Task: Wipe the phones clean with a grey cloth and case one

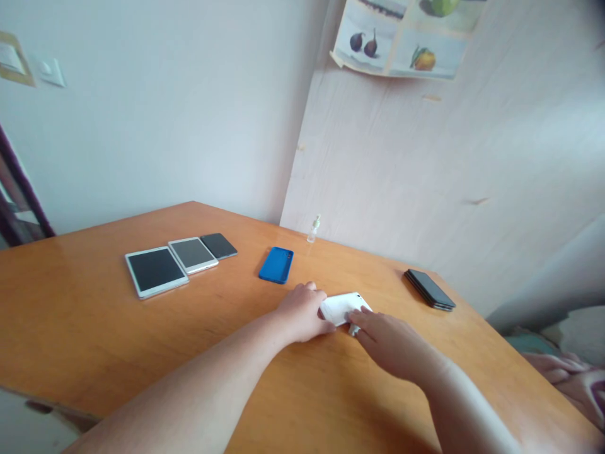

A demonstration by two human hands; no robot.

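Spanning most of the view, the orange wooden bench carries everything. Both forearms reach forward over it and meet near its middle. The left hand lies knuckles up, its fingers curled around the left end of the white phone, grasping it. The right hand lies flat, palm down, its fingers stretched out and resting on the phone's near right edge, not clenched. The phone lies flat between the two hands. Well to the left lie a large tablet, a smaller tablet and a dark phone. A blue case lies just beyond the left hand, and black phones sit to the right. A small bottle stands by the wall.
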